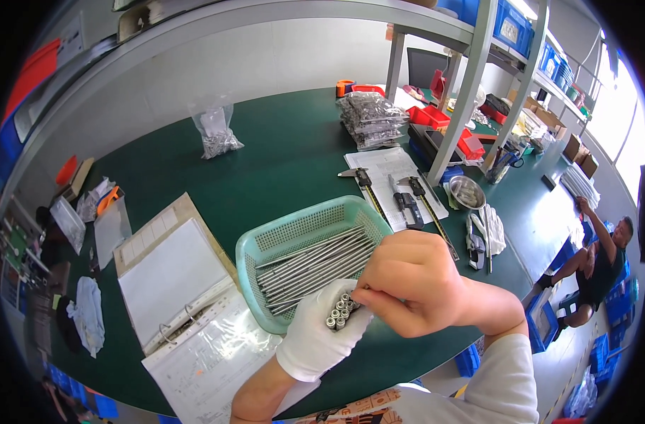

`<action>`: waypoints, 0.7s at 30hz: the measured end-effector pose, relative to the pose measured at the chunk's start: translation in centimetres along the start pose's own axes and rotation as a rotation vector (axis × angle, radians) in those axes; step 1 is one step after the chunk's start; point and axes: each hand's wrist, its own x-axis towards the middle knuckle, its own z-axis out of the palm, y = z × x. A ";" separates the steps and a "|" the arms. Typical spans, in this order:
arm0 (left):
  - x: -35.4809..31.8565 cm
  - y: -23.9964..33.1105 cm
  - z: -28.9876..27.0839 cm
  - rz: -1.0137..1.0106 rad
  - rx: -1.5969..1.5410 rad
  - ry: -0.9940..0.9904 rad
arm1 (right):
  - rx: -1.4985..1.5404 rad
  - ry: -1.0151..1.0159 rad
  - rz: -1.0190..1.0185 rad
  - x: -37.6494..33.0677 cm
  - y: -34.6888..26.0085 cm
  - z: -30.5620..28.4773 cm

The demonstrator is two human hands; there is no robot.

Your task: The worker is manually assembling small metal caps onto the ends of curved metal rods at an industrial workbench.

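Observation:
My left hand (319, 332), in a white glove, is wrapped round a bundle of metal rods (341, 311), whose round, hollow-looking ends point up toward me. Bare and bent over the bundle, my right hand (414, 283) has its thumb and fingers pinched together at the edge of the rod ends. Whatever lies in that pinch is hidden by the fingers. Just beyond both hands, a light green perforated plastic basket (266, 237) holds several long thin metal rods (315, 268) lying side by side. The gloved hand overlaps the basket's near rim.
An open ring binder (167, 283) lies left of the basket. Calipers (407, 201) rest on paper beyond it, with a metal bowl (466, 192) and white gloves (493, 230) to the right. Bagged parts (372, 120) are stacked farther back. A shelf post (464, 92) rises there; another person (596, 265) sits at right.

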 end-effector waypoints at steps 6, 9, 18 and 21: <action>0.1 0.8 -0.1 -0.042 -0.026 -0.014 | -0.004 -0.014 0.118 -0.6 0.1 -0.4; 0.2 0.8 -0.3 -0.076 -0.041 -0.031 | -0.045 -0.085 0.163 -0.5 0.1 -1.2; 0.0 1.1 -0.6 -0.070 -0.013 -0.072 | -0.062 0.010 0.090 -0.1 -0.1 -1.4; 0.0 1.0 -0.6 -0.042 -0.029 -0.063 | -0.101 -0.010 0.090 0.0 -0.3 -1.6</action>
